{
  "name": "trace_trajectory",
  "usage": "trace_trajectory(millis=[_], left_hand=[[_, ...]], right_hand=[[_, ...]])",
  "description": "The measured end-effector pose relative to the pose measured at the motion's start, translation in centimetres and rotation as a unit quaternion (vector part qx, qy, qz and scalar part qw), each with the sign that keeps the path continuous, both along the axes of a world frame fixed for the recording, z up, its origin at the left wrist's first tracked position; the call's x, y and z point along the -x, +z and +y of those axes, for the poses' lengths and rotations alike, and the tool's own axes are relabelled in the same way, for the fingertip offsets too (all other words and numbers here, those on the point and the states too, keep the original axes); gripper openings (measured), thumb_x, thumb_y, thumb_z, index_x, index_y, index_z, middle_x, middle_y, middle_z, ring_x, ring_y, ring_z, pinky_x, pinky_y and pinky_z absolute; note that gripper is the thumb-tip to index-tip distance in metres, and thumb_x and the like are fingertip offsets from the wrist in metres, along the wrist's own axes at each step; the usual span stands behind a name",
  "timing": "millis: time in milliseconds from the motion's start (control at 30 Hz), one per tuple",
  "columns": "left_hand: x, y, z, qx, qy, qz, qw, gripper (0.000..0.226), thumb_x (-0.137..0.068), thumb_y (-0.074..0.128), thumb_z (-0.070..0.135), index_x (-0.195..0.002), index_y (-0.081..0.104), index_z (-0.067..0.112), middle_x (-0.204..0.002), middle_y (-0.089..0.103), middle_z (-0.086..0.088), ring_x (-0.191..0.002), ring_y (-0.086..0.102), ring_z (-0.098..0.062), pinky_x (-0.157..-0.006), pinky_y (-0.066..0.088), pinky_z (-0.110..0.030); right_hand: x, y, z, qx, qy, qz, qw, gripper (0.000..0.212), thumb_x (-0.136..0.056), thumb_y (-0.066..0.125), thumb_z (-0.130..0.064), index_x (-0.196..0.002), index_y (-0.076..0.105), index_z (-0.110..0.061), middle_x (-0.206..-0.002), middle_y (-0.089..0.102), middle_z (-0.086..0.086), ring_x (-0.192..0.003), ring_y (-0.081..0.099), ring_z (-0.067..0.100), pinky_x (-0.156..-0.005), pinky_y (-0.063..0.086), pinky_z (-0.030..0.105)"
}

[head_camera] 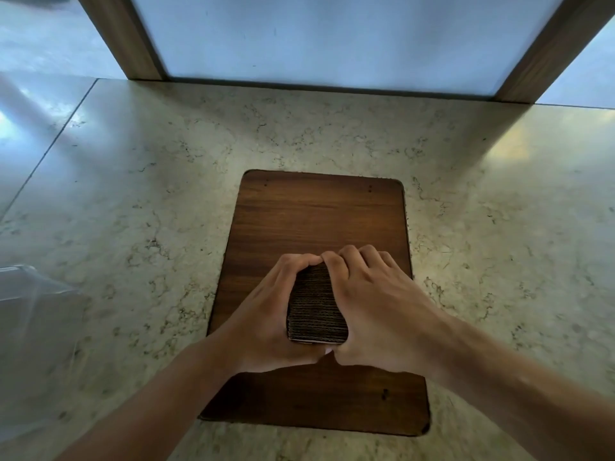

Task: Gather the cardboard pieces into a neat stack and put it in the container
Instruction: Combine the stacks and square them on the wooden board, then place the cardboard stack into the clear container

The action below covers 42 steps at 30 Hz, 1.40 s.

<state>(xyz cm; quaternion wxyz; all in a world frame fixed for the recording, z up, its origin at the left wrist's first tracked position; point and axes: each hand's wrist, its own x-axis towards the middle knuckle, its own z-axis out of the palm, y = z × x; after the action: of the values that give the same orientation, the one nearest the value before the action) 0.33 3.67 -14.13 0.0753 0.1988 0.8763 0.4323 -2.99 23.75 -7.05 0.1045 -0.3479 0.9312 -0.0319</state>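
Both hands (pixel 266 307) (pixel 376 311) clasp cardboard stack (pixel 316 314) on wooden board (pixel 316 214), marble floor (pixel 482 227).

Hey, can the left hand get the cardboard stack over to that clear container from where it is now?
Probably yes. The left hand and right hand both grip the stack on the board. The container sits at the left edge, and only bare counter lies between.
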Motion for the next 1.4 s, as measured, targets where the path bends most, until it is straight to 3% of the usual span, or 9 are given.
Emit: trace_trajectory(millis=[200, 333, 567, 700, 1000, 1133, 1200, 1300, 1400], left_hand=[[0.1, 1.4, -0.2, 0.039, 0.006, -0.043, 0.998, 0.128, -0.068, 0.090, 0.059, -0.162, 0.004, 0.043, -0.148, 0.029, 0.033, -0.133, 0.033, 0.018, -0.106, 0.030, -0.006], [-0.3, 3.5, -1.1, 0.108, 0.006, -0.056, 0.993, 0.142, -0.067, 0.090, 0.060, -0.160, -0.017, 0.049, -0.164, 0.019, 0.016, -0.148, 0.025, -0.008, -0.116, 0.026, -0.036], [-2.2, 10.4, -6.5, 0.160, 0.061, 0.022, 0.985, 0.133, -0.072, 0.081, 0.069, -0.164, -0.010, 0.039, -0.169, 0.020, -0.001, -0.151, 0.025, -0.022, -0.118, 0.026, -0.037], [-4.9, 14.3, -11.7, 0.165, 0.104, 0.065, 0.979, 0.116, -0.081, 0.075, 0.062, -0.167, 0.004, 0.027, -0.165, 0.027, -0.006, -0.147, 0.031, -0.021, -0.117, 0.036, -0.039], [-14.5, 15.6, -30.4, 0.062, 0.425, 0.176, 0.886, 0.066, -0.104, 0.042, 0.051, -0.146, 0.050, 0.000, -0.141, 0.053, -0.012, -0.130, 0.050, -0.019, -0.109, 0.038, -0.029], [-16.9, 13.3, -37.7, -0.052, 0.577, 0.000, 0.815, 0.058, -0.095, 0.032, 0.061, -0.115, 0.068, 0.022, -0.114, 0.068, 0.001, -0.100, 0.060, -0.010, -0.089, 0.044, -0.033], [-17.1, 11.9, -40.0, -0.175, 0.586, -0.078, 0.788, 0.050, -0.098, 0.036, 0.058, -0.116, 0.069, 0.025, -0.120, 0.073, -0.002, -0.106, 0.065, -0.007, -0.101, 0.050, -0.035], [-17.0, 10.7, -41.4, -0.297, 0.526, -0.175, 0.778, 0.051, -0.111, 0.028, 0.051, -0.104, 0.078, 0.043, -0.118, 0.078, 0.013, -0.103, 0.069, 0.006, -0.094, 0.054, -0.016], [-16.0, 10.0, -41.4, -0.371, 0.475, -0.256, 0.756, 0.069, -0.111, 0.020, 0.054, -0.082, 0.082, 0.047, -0.093, 0.080, 0.024, -0.084, 0.071, 0.015, -0.070, 0.053, -0.005]], right_hand=[[0.2, 0.7, -0.6, -0.005, -0.022, -0.022, 0.999, 0.107, -0.056, 0.081, -0.065, -0.140, 0.040, -0.012, -0.123, 0.054, 0.004, -0.109, 0.051, 0.022, -0.103, 0.045, 0.038], [0.1, 1.7, -1.4, -0.023, -0.062, -0.063, 0.996, 0.107, -0.053, 0.078, -0.068, -0.139, 0.043, -0.014, -0.123, 0.055, 0.003, -0.110, 0.051, 0.021, -0.101, 0.046, 0.036], [0.4, 5.4, -6.4, 0.102, -0.179, -0.199, 0.958, 0.098, -0.048, 0.085, -0.058, -0.132, 0.047, -0.022, -0.110, 0.058, -0.004, -0.098, 0.059, 0.015, -0.077, 0.056, 0.028], [-0.4, 7.9, -12.0, 0.224, -0.221, -0.301, 0.900, 0.069, -0.060, 0.090, -0.038, -0.115, 0.052, -0.023, -0.092, 0.068, -0.004, -0.074, 0.070, 0.009, -0.046, 0.052, 0.016], [-7.2, 10.6, -29.4, 0.419, -0.282, -0.566, 0.652, 0.051, -0.064, 0.086, -0.039, -0.103, 0.074, -0.009, -0.093, 0.082, 0.010, -0.085, 0.079, 0.024, -0.077, 0.062, 0.038], [-10.7, 8.0, -37.3, 0.445, -0.331, -0.641, 0.531, 0.044, -0.068, 0.085, -0.024, -0.106, 0.074, -0.004, -0.095, 0.078, 0.016, -0.084, 0.075, 0.028, -0.075, 0.061, 0.039], [-11.9, 6.4, -40.5, 0.452, -0.354, -0.659, 0.486, 0.042, -0.071, 0.086, -0.021, -0.109, 0.073, -0.007, -0.098, 0.077, 0.016, -0.090, 0.072, 0.031, -0.082, 0.062, 0.046], [-13.0, 4.4, -44.3, 0.448, -0.377, -0.650, 0.485, 0.045, -0.065, 0.087, -0.026, -0.105, 0.075, -0.010, -0.095, 0.078, 0.014, -0.088, 0.071, 0.031, -0.100, 0.054, 0.057], [-13.7, 3.1, -46.8, 0.438, -0.387, -0.637, 0.503, 0.050, -0.063, 0.090, -0.028, -0.106, 0.074, -0.007, -0.091, 0.078, 0.014, -0.079, 0.074, 0.028, -0.090, 0.058, 0.052]])
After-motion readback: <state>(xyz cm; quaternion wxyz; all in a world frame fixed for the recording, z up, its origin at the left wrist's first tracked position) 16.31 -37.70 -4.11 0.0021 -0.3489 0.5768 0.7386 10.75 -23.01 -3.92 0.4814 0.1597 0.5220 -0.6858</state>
